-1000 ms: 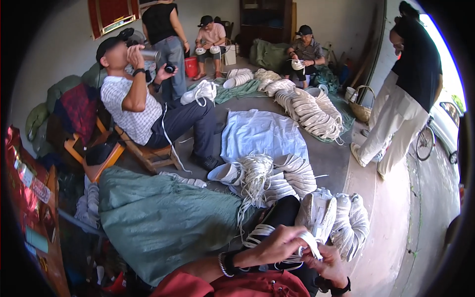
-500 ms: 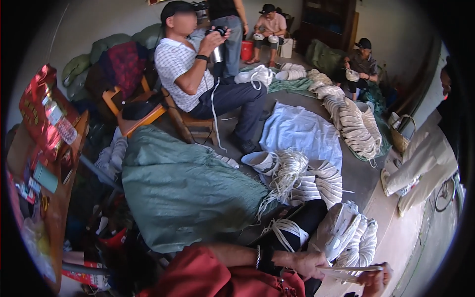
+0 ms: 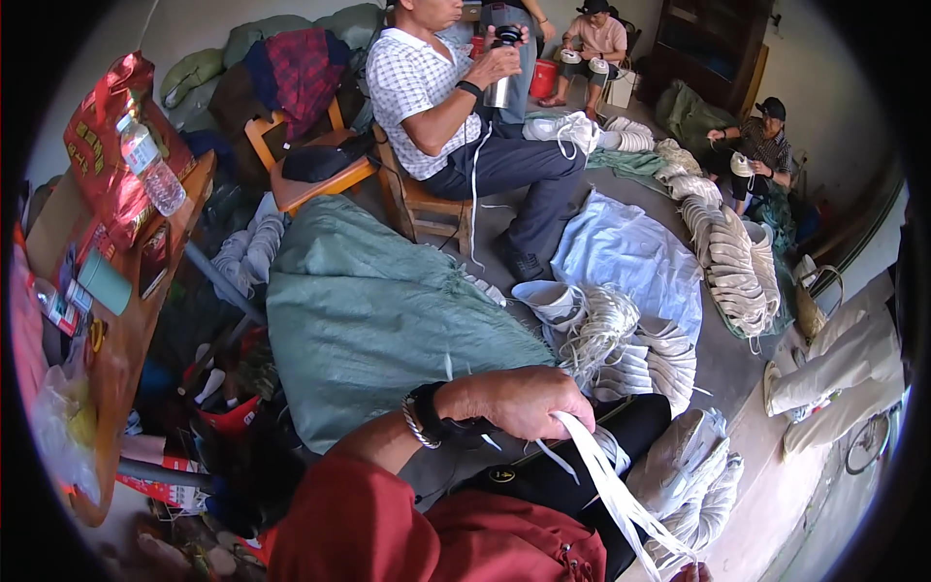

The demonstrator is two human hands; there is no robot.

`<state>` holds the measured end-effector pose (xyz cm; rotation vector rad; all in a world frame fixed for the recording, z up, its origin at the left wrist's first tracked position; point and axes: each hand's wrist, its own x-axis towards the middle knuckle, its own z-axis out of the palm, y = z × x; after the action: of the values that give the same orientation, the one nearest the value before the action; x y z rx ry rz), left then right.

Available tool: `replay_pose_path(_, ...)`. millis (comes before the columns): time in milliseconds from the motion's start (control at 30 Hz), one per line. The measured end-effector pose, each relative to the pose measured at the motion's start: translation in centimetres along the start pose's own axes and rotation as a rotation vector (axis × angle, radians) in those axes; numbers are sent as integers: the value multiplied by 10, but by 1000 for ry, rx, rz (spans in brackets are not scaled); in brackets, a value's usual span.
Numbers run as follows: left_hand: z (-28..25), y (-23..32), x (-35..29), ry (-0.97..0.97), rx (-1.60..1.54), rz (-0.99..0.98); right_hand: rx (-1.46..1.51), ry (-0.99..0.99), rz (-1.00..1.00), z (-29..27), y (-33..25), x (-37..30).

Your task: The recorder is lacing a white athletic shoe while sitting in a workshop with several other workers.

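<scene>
My left hand [image 3: 543, 403], with a braided bracelet and black strap on the wrist, is closed around a bunch of white laces [image 3: 606, 480] above my lap. The laces slant down to my right hand [image 3: 693, 572], of which only fingertips show at the lower edge, at the laces' end. A stack of white shoes [image 3: 713, 504] lies beside my right knee, partly under a clear plastic wrap [image 3: 684, 451]. Past my knee, a tangled bundle of white laces [image 3: 603, 325] rests by more stacked pale shoes [image 3: 669, 361].
A large green sack [image 3: 378, 310] spreads ahead of me. At left stands a wooden table [image 3: 160, 320] with a bottle [image 3: 150, 165] and red bag [image 3: 107, 165]. A seated person [image 3: 427, 97] holds a dark flask. Rows of shoes [image 3: 732, 257] lie farther right.
My left hand has risen away from my right hand, drawing the laces out into a long slant. My right hand has dropped mostly out of view. The view has shifted too.
</scene>
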<state>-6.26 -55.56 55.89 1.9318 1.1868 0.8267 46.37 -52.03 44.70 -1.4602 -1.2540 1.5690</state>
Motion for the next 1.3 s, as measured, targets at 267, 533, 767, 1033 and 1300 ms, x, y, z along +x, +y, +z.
replay_pose_path(267,54,-182,-38,-75,-164,-335,-153,-113,-63,5,-1,38)
replay_pose_path(533,26,-291,-209,371,615,-1595,-288,-151,-97,18,-5,39)
replay_pose_path(767,108,-283,-293,314,300,-1760,-353,-133,-95,51,-29,18)
replay_pose_path(1033,107,-330,-295,335,214,-1830,-104,-13,5,62,-27,24)
replay_pose_path(1300,144,-297,-270,441,408,-1765,89,78,-25,58,-1,31)
